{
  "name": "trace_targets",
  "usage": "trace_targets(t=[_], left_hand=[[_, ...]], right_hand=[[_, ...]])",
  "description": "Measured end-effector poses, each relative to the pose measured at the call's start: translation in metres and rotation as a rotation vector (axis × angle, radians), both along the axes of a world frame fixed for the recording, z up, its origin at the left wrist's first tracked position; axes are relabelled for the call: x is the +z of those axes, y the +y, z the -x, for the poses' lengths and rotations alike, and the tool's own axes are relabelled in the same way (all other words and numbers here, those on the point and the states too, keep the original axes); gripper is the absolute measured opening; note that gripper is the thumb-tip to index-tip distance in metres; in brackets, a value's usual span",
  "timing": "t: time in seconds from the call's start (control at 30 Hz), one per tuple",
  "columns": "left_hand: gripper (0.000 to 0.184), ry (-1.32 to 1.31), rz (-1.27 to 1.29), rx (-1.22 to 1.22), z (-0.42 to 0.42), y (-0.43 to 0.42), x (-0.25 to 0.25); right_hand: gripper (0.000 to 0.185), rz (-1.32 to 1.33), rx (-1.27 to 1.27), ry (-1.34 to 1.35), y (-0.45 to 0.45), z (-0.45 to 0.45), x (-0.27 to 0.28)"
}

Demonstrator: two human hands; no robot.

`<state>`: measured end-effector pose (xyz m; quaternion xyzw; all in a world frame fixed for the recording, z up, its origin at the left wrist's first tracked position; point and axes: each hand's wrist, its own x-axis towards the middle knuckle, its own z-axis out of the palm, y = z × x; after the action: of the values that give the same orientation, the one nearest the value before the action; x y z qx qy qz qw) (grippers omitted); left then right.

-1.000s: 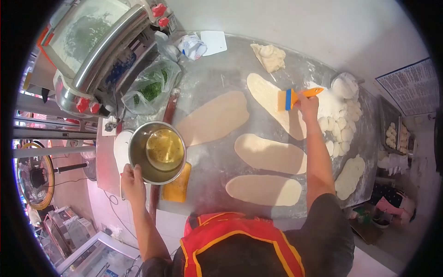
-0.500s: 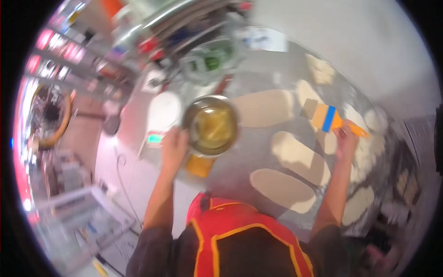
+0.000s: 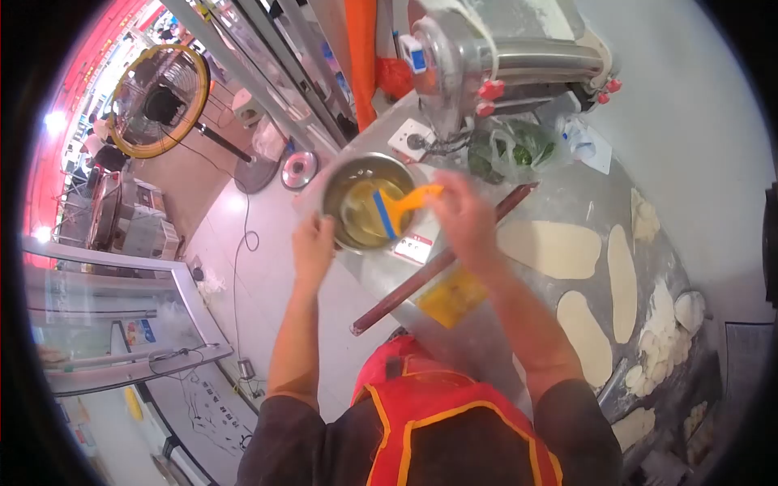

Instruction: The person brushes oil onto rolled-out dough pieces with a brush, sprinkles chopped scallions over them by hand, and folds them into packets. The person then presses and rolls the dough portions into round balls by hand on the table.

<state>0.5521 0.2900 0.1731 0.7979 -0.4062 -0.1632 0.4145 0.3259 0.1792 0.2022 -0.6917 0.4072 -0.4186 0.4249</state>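
Note:
My left hand (image 3: 314, 247) grips the near-left rim of a round metal bowl (image 3: 331, 182) containing yellowish liquid, probably oil. In my right hand (image 3: 466, 219), slightly blurred, is the orange handle of a pastry brush (image 3: 405, 202) with a blue band. The brush head is down inside the bowl, its bristles mostly hidden. Partly under the bowl is a white scale (image 3: 413, 247) with a small display. A dark reddish rolling pin (image 3: 442, 263) lies slantwise near my right wrist. Flat dough pieces (image 3: 551, 247) rest on the metal table to the right.
Floury dough lumps (image 3: 656, 348) sit at the table's right side. A roller machine (image 3: 527, 69), a bag of greens (image 3: 515, 150) and a power socket (image 3: 412, 139) stand at the back. A yellow flat item (image 3: 452, 298) lies near the front edge. A fan (image 3: 162, 101) stands on the floor left.
My right hand has carried the brush from above the dough on the right to the bowl. The view has swung left, and my left hand is still at the bowl's rim.

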Motion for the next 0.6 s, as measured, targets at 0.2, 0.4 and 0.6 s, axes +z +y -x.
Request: trace_targets(t=[0.2, 0.4, 0.6], left_hand=[[0.026, -0.051, -0.022, 0.167, -0.074, -0.018, -0.018], [0.023, 0.156, 0.150, 0.162, -0.109, -0.041, -0.091], [0.023, 0.461, 0.162, 0.186, -0.103, -0.044, -0.123]], right_hand=[[0.026, -0.093, -0.374, 0.140, -0.059, 0.070, -0.098], [0.021, 0.212, -0.758, 0.170, -0.151, 0.136, -0.095], [0.023, 0.205, -0.639, 0.596, -0.230, 0.247, -0.140]])
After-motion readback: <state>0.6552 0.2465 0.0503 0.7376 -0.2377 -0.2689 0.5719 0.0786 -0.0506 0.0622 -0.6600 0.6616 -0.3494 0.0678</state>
